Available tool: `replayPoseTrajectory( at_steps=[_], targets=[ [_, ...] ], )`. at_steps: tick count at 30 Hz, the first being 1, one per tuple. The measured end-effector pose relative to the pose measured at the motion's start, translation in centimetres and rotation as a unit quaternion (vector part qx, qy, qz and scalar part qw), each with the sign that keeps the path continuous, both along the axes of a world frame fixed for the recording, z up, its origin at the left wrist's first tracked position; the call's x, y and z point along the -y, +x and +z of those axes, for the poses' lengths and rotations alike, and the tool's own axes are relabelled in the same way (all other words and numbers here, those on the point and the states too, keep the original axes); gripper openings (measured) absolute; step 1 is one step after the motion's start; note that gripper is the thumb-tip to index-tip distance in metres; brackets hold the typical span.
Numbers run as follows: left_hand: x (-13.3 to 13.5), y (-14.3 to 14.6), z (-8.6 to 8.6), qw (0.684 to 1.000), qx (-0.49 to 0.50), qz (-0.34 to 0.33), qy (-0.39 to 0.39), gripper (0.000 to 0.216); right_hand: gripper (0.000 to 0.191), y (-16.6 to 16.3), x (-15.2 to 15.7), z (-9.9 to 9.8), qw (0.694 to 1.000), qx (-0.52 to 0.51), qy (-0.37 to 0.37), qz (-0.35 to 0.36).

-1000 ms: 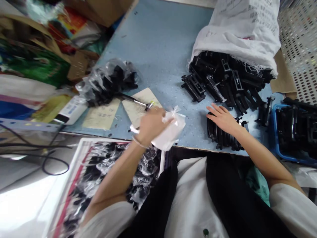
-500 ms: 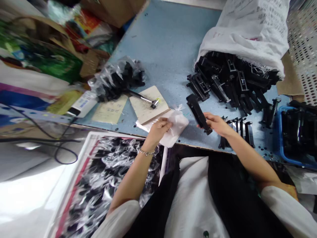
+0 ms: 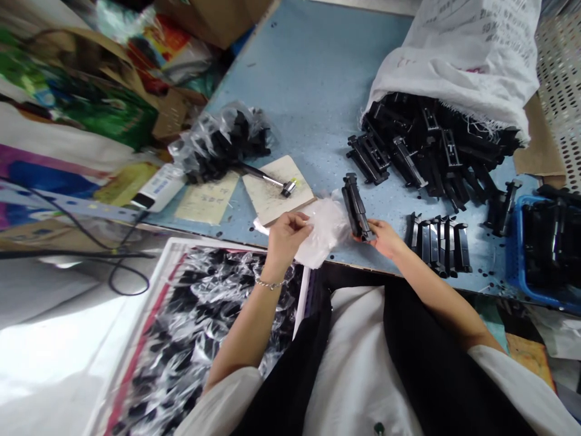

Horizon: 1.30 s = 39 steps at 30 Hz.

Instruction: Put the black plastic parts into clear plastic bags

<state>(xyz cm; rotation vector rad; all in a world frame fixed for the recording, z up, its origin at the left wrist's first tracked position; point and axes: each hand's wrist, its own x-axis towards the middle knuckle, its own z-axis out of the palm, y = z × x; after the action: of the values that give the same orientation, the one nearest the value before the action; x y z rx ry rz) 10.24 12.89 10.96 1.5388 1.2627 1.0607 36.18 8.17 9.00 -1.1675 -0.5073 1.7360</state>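
Observation:
Between the thumb and fingers of my left hand (image 3: 288, 235) is the edge of a clear plastic bag (image 3: 323, 224), which lies over a stack of similar bags at the table's front edge. My right hand (image 3: 384, 237) is closed round the lower end of a black plastic part (image 3: 356, 207), long and narrow, held tilted just right of the bag. Whether it is one piece or two side by side, I cannot tell. Right of that hand, several like black parts (image 3: 438, 243) stand in a row on the blue table (image 3: 327, 79).
A white woven sack (image 3: 458, 66) spills black parts (image 3: 408, 157) at the back right. A blue basket (image 3: 521, 254) stands far right. Left are a notepad (image 3: 272, 197) with a metal-headed tool (image 3: 287, 188), bagged parts (image 3: 227, 142), and a crate (image 3: 170, 242) of bagged parts below.
My right hand has turned the black part more upright and brought it slightly left, closer to the bag. My left hand has lifted the bag's edge, and the bag stands out more from the stack.

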Motion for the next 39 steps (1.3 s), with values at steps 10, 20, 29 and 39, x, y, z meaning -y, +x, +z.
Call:
replayPoseTrajectory(
  at_steps=[10,20,29,39],
  targets=[
    [0.8,1.6,0.6,0.964,-0.212,-0.112,0.118,0.053,0.042,-0.1,6.1,4.2,0.981,-0.151,-0.035,0.118],
    [2.5,2.3,0.4,0.95,-0.244,-0.114,0.16,0.075,0.008,-0.8,7.0,0.8,0.969,-0.179,-0.136,0.106],
    [7.0,5.0,1.7,0.891,-0.18,-0.334,0.249,0.09,0.017,-2.4,5.5,2.3,0.957,0.272,0.096,0.033],
    [-9.3,-0.9,8.3,0.923,-0.271,-0.08,0.263,0.034,0.037,0.3,5.1,5.1,0.973,0.152,0.171,0.038]
  ],
)
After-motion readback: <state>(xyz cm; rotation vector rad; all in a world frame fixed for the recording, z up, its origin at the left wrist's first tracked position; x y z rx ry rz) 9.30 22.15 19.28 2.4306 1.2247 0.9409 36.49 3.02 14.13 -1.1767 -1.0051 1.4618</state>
